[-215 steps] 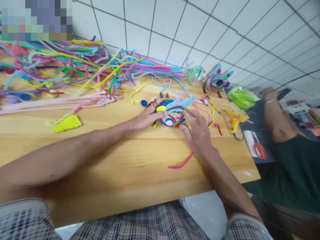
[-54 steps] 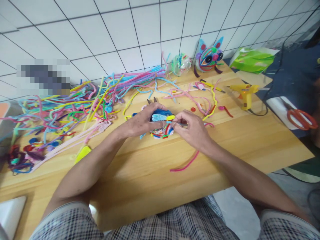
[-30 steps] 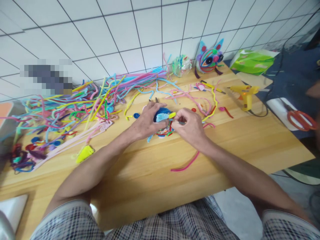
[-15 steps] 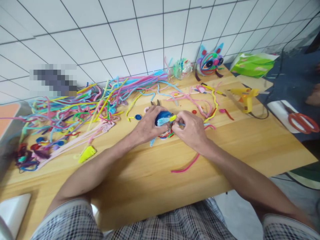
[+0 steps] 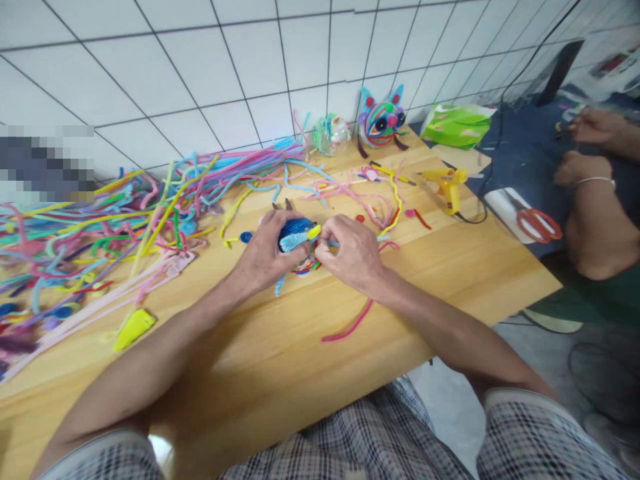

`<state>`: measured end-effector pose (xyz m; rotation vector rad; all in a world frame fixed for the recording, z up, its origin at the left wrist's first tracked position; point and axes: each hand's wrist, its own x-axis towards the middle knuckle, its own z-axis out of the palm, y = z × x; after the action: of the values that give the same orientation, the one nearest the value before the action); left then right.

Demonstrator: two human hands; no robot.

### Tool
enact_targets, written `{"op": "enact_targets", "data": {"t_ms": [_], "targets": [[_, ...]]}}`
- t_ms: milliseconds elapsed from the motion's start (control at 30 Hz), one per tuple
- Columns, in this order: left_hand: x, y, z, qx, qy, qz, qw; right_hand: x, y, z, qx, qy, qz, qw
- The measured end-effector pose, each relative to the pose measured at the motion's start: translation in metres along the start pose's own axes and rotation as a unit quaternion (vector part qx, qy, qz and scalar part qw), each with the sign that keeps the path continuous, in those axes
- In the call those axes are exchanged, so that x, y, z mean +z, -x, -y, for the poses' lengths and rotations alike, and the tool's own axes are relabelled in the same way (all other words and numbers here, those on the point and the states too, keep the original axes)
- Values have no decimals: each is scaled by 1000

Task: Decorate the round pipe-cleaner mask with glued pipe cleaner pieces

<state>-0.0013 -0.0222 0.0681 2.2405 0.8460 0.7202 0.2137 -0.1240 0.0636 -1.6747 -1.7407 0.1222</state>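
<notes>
My left hand (image 5: 265, 257) is wrapped round a craft ball (image 5: 296, 227) covered in dark blue pipe cleaner, with a light blue and yellow-tipped piece on top. Red, green and white bits show along the ball's lower side, and a light blue tuft (image 5: 279, 285) sticks out below. At the ball's right edge my right hand (image 5: 353, 257) is closed in a pinch. A bit of light blue pipe cleaner (image 5: 331, 245) shows between its fingers; the fingertips partly hide it. Dark plier-like tips (image 5: 287, 203) poke out behind the ball.
Many pipe cleaners (image 5: 240, 175) lie heaped along the wall at left. A finished animal-face ball (image 5: 383, 123) and a clear ball (image 5: 331, 135) stand at the back. To the right are a yellow glue gun (image 5: 446, 185), red-handled scissors (image 5: 537, 223) and another person's hands (image 5: 583, 167).
The view has swung to the right, bringing another person's hands and arms into sight. Both my hands keep their hold at the ball, with only slight finger movement.
</notes>
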Motion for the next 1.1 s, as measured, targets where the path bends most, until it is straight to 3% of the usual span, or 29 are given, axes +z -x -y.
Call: {"op": "enact_targets", "data": {"t_ms": [300,500,733,833,933,1000,1100], "targets": [[4,-2,11,90,34,-77,992,-28,18,-6,-67,55,-73,994],[8,-1,21,89,3,-137,986,-43,22,0,-101,82,-122,984],[6,0,22,70,-21,-163,984,-96,34,2,-91,86,-174,977],[8,-3,23,77,-10,-208,975,-118,37,-25,-99,91,-233,963],[7,-5,27,79,-10,-224,971,-125,47,-73,-58,96,-279,954],[5,-5,28,75,-7,-209,975,-122,61,-107,18,101,-272,957],[2,-2,28,80,36,-211,974,-120,90,-147,140,92,-213,963]]}}
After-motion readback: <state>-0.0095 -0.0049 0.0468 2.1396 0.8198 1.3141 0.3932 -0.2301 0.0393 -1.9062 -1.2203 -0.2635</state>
